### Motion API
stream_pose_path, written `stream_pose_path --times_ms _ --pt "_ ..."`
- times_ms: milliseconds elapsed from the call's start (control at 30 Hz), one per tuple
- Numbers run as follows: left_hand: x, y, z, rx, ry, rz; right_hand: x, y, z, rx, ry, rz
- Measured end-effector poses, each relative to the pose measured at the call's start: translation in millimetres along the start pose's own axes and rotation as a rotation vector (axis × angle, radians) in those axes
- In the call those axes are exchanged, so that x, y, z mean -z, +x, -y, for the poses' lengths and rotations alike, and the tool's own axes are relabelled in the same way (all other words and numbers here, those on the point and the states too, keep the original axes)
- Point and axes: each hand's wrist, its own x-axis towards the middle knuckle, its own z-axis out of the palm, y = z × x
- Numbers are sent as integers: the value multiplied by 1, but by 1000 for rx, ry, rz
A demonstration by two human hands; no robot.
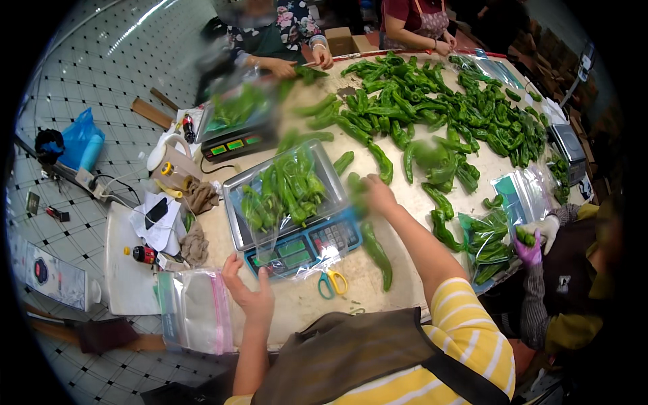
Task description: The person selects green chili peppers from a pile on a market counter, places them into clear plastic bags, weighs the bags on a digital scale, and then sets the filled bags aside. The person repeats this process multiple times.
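My right hand (380, 196) holds a green pepper (357, 195), both blurred, at the right side of a blue digital scale (334, 234). On its metal tray (237, 223) lies a clear plastic bag (268, 238) with several long green peppers (288, 190) in it; the bag's loose end hangs over the keypad and displays. At the scale's front left corner, my left hand (249, 289) is empty, thumb and fingers apart; I cannot tell if it touches the bag. Another green pepper (377, 255) lies below my right wrist, near scissors (331, 283) with teal and yellow handles.
A large heap of green peppers (395, 101) spreads over the table (405, 228). Flat plastic bags (197, 309) lie at front left. A second scale (235, 147), a jug (174, 159) and a phone (156, 212) stand or lie leftward. A gloved co-worker's hand (529, 248) holds peppers at right.
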Motion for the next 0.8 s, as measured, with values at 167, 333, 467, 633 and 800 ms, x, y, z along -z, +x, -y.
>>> stream_pose_path --times_ms 167,333,467,633,800 --pt "0 16 -29 -457 272 95 -17 2 -6 -114 116 -76" --pt "3 19 -28 -449 325 128 55 -57 82 -55 875 -149" --pt "-4 22 -7 -355 403 216 102 -133 186 -89 1181 210" --pt "-5 29 2 -276 234 188 61 -149 244 -331 1432 443" --pt "0 30 3 -261 104 187 6 -87 266 -252 1362 245"
